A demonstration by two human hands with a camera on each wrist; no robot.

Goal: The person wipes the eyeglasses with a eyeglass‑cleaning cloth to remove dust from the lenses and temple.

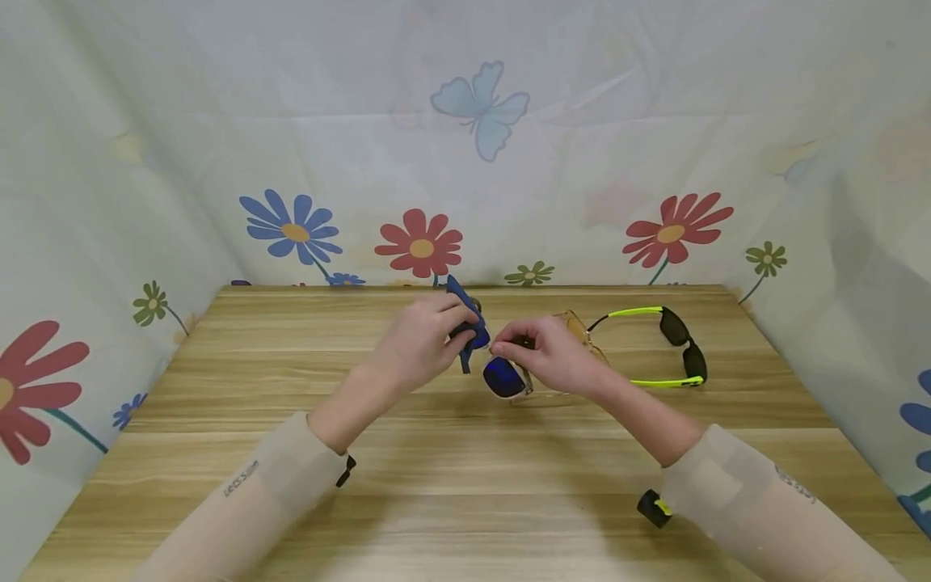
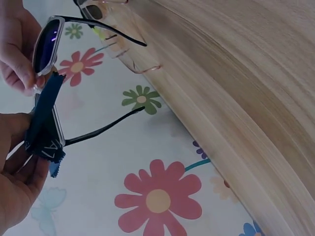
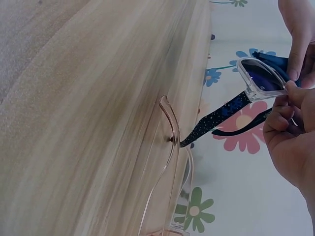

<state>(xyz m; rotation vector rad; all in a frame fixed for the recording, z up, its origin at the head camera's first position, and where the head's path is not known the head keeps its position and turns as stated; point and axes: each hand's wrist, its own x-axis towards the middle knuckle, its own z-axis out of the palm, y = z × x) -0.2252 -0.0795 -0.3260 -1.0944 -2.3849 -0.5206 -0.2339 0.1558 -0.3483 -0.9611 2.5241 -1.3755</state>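
Both hands hold a pair of sunglasses [image 1: 504, 377] with blue mirrored lenses, a clear frame and dark temples unfolded, raised above the table. My left hand [image 1: 414, 343] pinches a dark blue cloth [image 2: 47, 103] with zigzag edges around one lens, between thumb and fingers. That lens is mostly hidden under the cloth. At the middle of the frame, near the bridge, the thumb and fingertips of my right hand [image 1: 556, 352] pinch the sunglasses. The other lens stays uncovered, and a speckled temple [image 3: 216, 118] shows in the right wrist view.
Beyond the right hand, glasses with a clear, amber-tinted frame [image 1: 578, 326] lie on the wooden table [image 1: 407, 501]. To their right rest black-lensed sunglasses [image 1: 675, 326] with neon yellow temples. A flower-printed curtain [image 1: 334, 145] encloses the table's back and sides.
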